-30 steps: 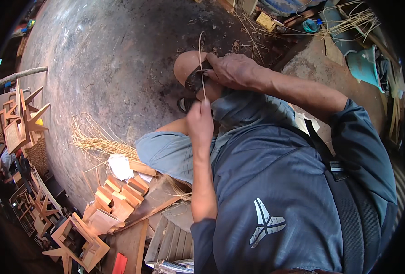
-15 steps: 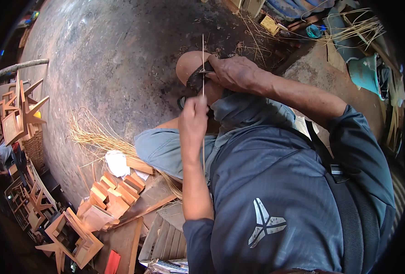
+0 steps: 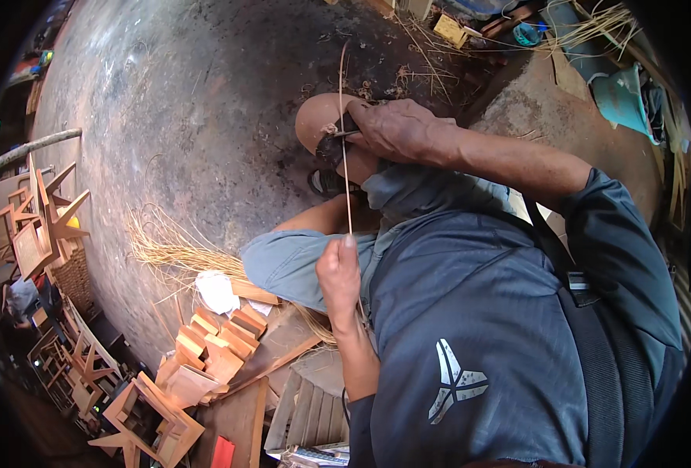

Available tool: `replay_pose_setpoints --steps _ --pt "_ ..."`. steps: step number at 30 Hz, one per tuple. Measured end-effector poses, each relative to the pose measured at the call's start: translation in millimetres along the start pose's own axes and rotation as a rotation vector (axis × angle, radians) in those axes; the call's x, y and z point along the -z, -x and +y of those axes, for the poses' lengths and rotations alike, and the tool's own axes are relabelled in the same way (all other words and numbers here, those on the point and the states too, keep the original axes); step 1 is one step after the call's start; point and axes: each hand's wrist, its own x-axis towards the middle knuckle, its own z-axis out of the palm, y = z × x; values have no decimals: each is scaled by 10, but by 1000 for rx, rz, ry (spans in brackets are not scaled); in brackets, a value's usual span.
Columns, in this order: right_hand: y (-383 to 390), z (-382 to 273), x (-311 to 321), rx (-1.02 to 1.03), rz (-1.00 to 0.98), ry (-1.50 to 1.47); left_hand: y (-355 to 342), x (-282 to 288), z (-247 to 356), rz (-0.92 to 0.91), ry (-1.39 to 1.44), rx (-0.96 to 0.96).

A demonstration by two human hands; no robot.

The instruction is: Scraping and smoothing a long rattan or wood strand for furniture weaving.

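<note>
My right hand (image 3: 392,129) is closed on a dark thin blade (image 3: 343,133) resting at my bare raised knee (image 3: 314,123), over a dark pad (image 3: 328,153) whose material I cannot make out. A long, thin pale strip (image 3: 347,195) crosses the blade and runs up past the knee, with a small curled shaving beside the blade. Lower down, my left hand (image 3: 338,273) is closed round this strip, thumb uppermost, in front of my other bent leg (image 3: 287,269).
Loose fibre strips (image 3: 174,249) lie on the floor (image 3: 182,140) at left, beside white cloth or paper (image 3: 214,290) and wooden blocks (image 3: 209,351). Star-shaped wooden pieces (image 3: 45,222) stand far left. A turquoise bucket (image 3: 618,105) and clutter are at upper right.
My left hand has moved down along or with the strip, away from the blade. A small shaving now shows at the blade. My right hand stays at the knee.
</note>
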Motion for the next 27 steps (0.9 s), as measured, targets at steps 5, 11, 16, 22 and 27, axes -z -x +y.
replay_pose_setpoints --steps 5,11,16,22,27 --pt "50 -34 -8 -158 37 -166 547 163 -38 33 85 130" --pt "-17 -78 63 -364 -43 -610 930 217 11 57 200 156" --pt "-45 -205 201 -679 -291 -793 1105 177 134 80 157 117" --pt "-10 -282 186 -722 -230 -761 1156 111 216 107 112 60" --pt "-2 -324 172 -726 -158 -753 1287 181 219 126 39 30"
